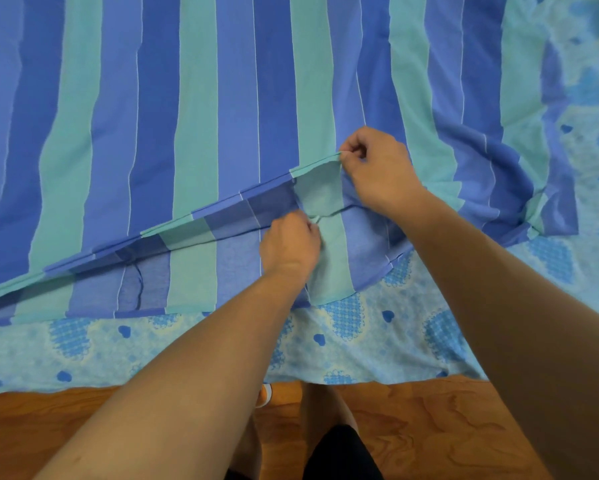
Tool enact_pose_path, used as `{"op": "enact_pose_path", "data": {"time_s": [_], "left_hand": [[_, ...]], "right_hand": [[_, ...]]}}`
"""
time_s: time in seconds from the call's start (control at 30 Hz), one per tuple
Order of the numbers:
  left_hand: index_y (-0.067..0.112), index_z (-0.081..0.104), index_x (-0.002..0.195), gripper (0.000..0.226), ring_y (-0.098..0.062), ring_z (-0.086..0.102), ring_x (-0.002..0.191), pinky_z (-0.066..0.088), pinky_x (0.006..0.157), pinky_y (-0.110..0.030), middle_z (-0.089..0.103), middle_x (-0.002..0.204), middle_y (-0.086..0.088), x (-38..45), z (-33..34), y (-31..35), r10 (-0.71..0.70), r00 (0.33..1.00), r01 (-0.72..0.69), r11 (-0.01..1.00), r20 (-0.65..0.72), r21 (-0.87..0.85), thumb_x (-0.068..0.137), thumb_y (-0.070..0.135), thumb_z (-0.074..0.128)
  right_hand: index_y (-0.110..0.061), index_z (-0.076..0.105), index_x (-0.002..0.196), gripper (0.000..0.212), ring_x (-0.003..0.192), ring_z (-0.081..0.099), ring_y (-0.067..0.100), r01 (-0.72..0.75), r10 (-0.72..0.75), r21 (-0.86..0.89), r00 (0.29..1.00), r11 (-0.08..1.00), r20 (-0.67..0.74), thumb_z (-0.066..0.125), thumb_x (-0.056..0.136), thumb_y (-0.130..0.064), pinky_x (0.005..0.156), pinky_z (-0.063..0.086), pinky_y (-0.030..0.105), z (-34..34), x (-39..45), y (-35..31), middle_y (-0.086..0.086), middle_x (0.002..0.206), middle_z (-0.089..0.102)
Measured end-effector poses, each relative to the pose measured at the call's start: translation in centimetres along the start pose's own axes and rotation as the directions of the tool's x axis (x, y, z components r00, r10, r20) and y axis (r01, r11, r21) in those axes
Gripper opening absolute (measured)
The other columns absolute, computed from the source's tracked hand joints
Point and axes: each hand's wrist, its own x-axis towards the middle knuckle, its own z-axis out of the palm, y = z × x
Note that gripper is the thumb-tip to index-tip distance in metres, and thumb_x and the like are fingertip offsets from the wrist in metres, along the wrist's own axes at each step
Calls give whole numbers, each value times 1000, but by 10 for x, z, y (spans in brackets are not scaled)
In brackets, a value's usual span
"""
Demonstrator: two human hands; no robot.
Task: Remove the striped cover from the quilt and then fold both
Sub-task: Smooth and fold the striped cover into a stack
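The striped cover [194, 109], in blue and teal bands, lies spread flat over most of the bed. Its near edge is open along a slanting line, showing thinner inner fabric beneath. My right hand [377, 168] pinches the upper layer's edge on a teal stripe and lifts it. Just below and to the left, my left hand [289, 245] grips a bunch of the lower layer on the same teal stripe. The quilt is not visible as a separate thing.
A light blue bedsheet [377, 337] with heart patterns lies under the cover, showing along the near side and at the right. Beneath it runs the wooden floor [429, 420], where my legs and an orange slipper [265, 394] stand close to the bed's edge.
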Motion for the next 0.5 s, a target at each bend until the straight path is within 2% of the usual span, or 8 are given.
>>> {"op": "enact_pose_path", "data": {"time_s": [0.1, 0.2, 0.27, 0.3, 0.37, 0.4, 0.47, 0.5], "left_hand": [[19, 59, 94, 24, -36, 64, 85, 54, 75, -39, 69, 89, -6, 3, -1, -3, -140, 990, 135, 951, 0, -277, 96, 42, 51], [27, 57, 111, 43, -34, 68, 83, 57, 78, -44, 71, 88, -1, -13, -11, -12, -112, 992, 123, 903, 52, -411, 87, 57, 41], [24, 58, 107, 29, -27, 63, 89, 52, 79, -40, 67, 96, 2, -38, -32, -18, 52, 992, -83, 959, -117, -272, 90, 46, 53], [20, 57, 106, 26, -27, 59, 95, 48, 81, -40, 63, 104, -1, -50, -44, -25, 157, 950, -201, 969, -271, -143, 88, 38, 62], [14, 56, 113, 42, -34, 50, 111, 40, 91, -46, 52, 122, -12, -56, -75, -41, 344, 792, -315, 938, -504, 145, 78, 30, 74], [14, 54, 120, 52, -38, 47, 117, 36, 94, -48, 48, 128, -17, -48, -89, -49, 393, 753, -298, 919, -528, 258, 75, 29, 75], [17, 50, 132, 59, -41, 50, 113, 39, 91, -51, 47, 130, -18, -22, -111, -59, 423, 800, -268, 887, -426, 377, 77, 20, 72], [16, 52, 132, 55, -42, 54, 102, 44, 81, -50, 50, 124, -17, -10, -120, -58, 419, 829, -276, 882, -371, 381, 80, 13, 69]], "right_hand": [[-27, 60, 86, 12, 79, 55, 8, 26, -26, 8, 1000, 1000, -9, 54, 92, -19, 66, 38, 20, -6, 1, -2, -15, 73, 57], [-26, 61, 87, 11, 78, 56, 8, 42, -41, 41, 999, 998, -22, 55, 92, -19, 70, 42, 22, -10, -2, -2, -15, 73, 58], [-24, 63, 88, 10, 78, 56, 8, 48, -46, 63, 998, 997, -31, 55, 93, -19, 70, 42, 21, -12, -4, -3, -15, 73, 59], [-23, 64, 90, 10, 78, 56, 8, 48, -46, 70, 999, 996, -30, 55, 93, -19, 69, 42, 20, -13, -6, -3, -15, 73, 59], [-22, 64, 90, 10, 78, 55, 7, 52, -50, 72, 998, 996, -22, 55, 93, -19, 66, 40, 13, -15, -10, -3, -16, 73, 58], [-23, 63, 90, 10, 78, 55, 7, 58, -57, 69, 998, 996, -16, 55, 93, -18, 65, 39, 11, -16, -12, -3, -16, 73, 58], [-24, 63, 89, 10, 76, 54, 7, 74, -73, 68, 997, 995, -18, 55, 92, -19, 68, 40, 16, -21, -14, -4, -16, 72, 58], [-24, 63, 89, 10, 73, 54, 3, 85, -83, 72, 996, 994, -33, 55, 92, -19, 69, 40, 17, -25, -16, -6, -16, 73, 58]]}}
